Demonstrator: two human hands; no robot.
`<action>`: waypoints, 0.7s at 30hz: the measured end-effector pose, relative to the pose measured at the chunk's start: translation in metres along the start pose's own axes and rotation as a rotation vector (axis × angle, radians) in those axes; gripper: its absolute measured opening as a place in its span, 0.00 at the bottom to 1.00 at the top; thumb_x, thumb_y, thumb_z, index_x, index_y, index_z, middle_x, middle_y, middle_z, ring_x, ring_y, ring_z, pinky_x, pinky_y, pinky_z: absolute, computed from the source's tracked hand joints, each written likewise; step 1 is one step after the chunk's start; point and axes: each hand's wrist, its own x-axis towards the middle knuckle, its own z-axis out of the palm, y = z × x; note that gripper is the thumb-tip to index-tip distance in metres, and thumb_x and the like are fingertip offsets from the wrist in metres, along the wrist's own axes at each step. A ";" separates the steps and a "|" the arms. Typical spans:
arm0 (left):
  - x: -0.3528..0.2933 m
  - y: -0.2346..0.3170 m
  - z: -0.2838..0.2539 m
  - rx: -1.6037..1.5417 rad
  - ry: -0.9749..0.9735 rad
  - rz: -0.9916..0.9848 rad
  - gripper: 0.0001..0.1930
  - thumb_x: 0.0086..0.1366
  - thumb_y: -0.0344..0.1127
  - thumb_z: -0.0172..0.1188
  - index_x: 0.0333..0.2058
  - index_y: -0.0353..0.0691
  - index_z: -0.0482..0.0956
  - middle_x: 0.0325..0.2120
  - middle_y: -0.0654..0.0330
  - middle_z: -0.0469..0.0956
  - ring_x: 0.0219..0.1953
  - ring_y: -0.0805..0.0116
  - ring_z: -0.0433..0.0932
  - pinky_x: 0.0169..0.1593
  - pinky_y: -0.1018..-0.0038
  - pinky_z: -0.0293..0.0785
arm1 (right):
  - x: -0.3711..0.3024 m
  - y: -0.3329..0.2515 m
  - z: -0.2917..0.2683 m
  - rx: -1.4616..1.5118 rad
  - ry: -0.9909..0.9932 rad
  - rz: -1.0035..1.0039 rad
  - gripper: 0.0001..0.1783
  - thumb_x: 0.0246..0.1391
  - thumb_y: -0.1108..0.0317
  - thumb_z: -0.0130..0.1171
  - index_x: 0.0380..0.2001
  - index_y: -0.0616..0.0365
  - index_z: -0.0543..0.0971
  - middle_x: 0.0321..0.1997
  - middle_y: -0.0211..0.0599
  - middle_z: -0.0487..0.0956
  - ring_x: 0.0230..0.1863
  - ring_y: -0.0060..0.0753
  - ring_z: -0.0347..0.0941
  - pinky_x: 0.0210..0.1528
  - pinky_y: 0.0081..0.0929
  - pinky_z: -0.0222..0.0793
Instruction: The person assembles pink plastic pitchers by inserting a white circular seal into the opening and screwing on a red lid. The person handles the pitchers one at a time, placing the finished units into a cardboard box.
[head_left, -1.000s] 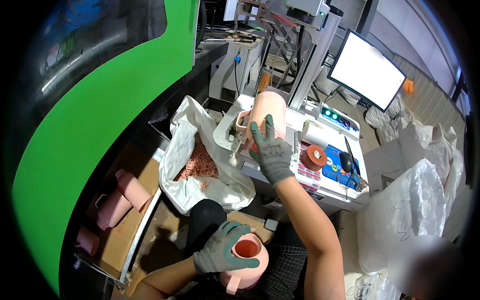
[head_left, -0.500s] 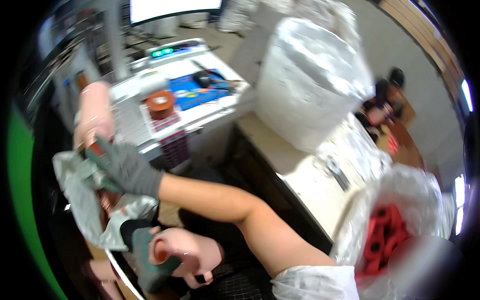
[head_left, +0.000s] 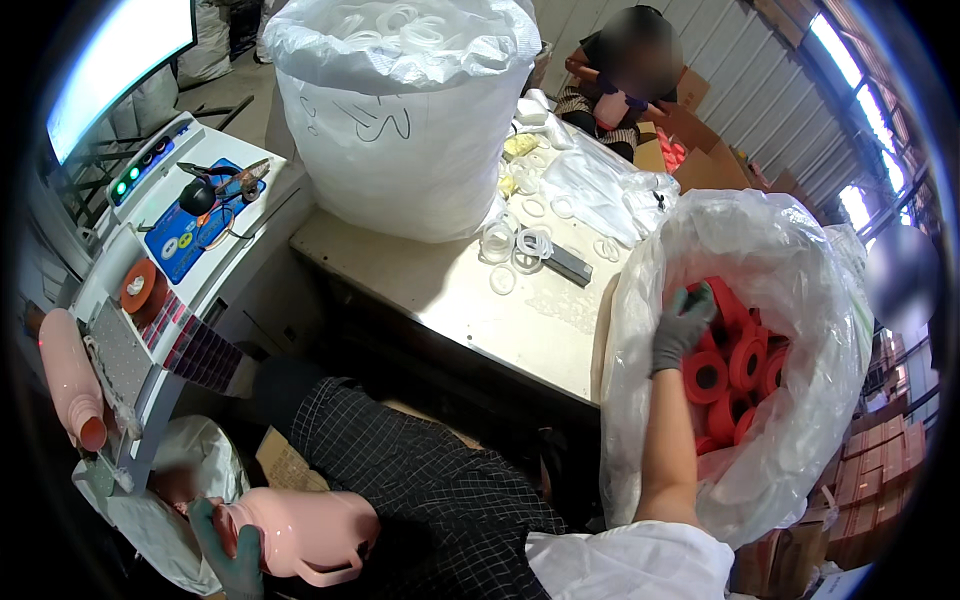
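My gloved left hand (head_left: 232,548) is closed round the open mouth of a pink jug (head_left: 310,520). The jug lies on its side above my lap, its handle on the lower side. My gloved right hand (head_left: 684,326) reaches into a clear plastic bag (head_left: 640,440) at the right, its fingers curled on a red plastic part (head_left: 732,300). Several red ring-ended parts (head_left: 747,362) with dark centres lie below it. At the far left another pink vessel (head_left: 68,370) leans on the white machine, its open end downward.
White rings (head_left: 533,243) and a dark grey block (head_left: 567,264) lie on the white table (head_left: 450,300). A tall white sack (head_left: 400,140) full of rings stands on it. The machine (head_left: 215,215) holds a blue mat and brown tape roll. Another person (head_left: 620,70) works beyond the table.
My right hand has left the pink vessel at the left and gone across into the bag of red parts. My view has turned right. The left hand keeps the jug.
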 end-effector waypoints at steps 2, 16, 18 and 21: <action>0.011 0.001 -0.002 0.114 -0.108 0.120 0.31 0.59 0.43 0.62 0.57 0.32 0.69 0.54 0.51 0.69 0.59 0.56 0.68 0.68 0.61 0.59 | -0.001 0.110 -0.030 -0.594 -0.154 0.046 0.34 0.63 0.47 0.60 0.61 0.64 0.73 0.62 0.65 0.75 0.62 0.66 0.72 0.63 0.53 0.68; -0.018 -0.093 0.041 -0.328 0.414 -0.054 0.16 0.82 0.42 0.42 0.55 0.39 0.73 0.50 0.64 0.75 0.53 0.75 0.73 0.60 0.75 0.69 | -0.096 -0.176 0.037 0.703 -0.613 0.269 0.19 0.68 0.55 0.61 0.43 0.64 0.79 0.32 0.41 0.76 0.34 0.30 0.68 0.39 0.36 0.69; -0.017 -0.076 0.076 -0.662 0.444 -0.169 0.14 0.82 0.42 0.43 0.45 0.43 0.76 0.41 0.68 0.77 0.47 0.78 0.75 0.56 0.76 0.72 | -0.157 -0.267 0.036 0.757 -0.920 0.020 0.18 0.70 0.58 0.57 0.43 0.66 0.77 0.33 0.41 0.76 0.35 0.31 0.69 0.40 0.37 0.70; -0.029 -0.096 0.099 -1.166 0.527 -0.354 0.14 0.81 0.45 0.46 0.44 0.44 0.77 0.39 0.68 0.79 0.45 0.80 0.76 0.55 0.76 0.73 | -0.191 -0.357 -0.002 1.332 -1.095 -0.291 0.28 0.58 0.64 0.66 0.58 0.68 0.78 0.44 0.43 0.75 0.46 0.39 0.72 0.51 0.33 0.70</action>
